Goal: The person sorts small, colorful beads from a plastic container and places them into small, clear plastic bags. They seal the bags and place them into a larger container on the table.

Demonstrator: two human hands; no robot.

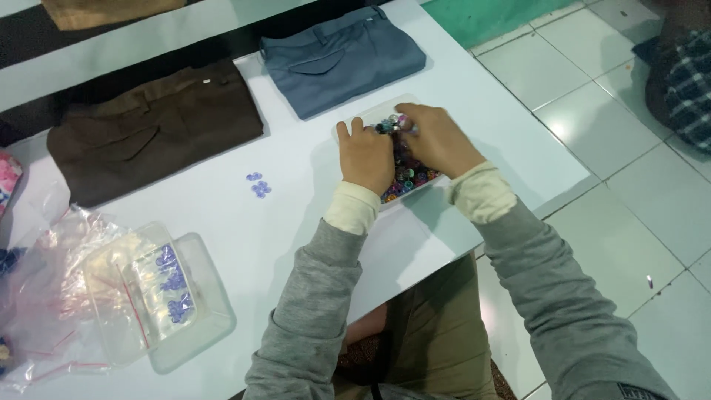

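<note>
Both my hands are over a shallow white tray [368, 113] filled with small multicoloured beads [409, 176] on a white table [296, 222]. My left hand [366, 157] lies palm down on the tray's left side with its fingers reaching into the beads. My right hand [438, 139] curls over the far end, its fingertips pinching among the beads near the rim. The blur hides whether either hand holds a bead. My hands cover most of the tray.
Folded blue-grey trousers [342, 58] and brown trousers [152, 130] lie at the back. A few small blue pieces [258, 184] sit mid-table. At left, a clear plastic box [194, 326] holds small bags of blue pieces, beside crumpled plastic bags [44, 296]. Tiled floor lies to the right.
</note>
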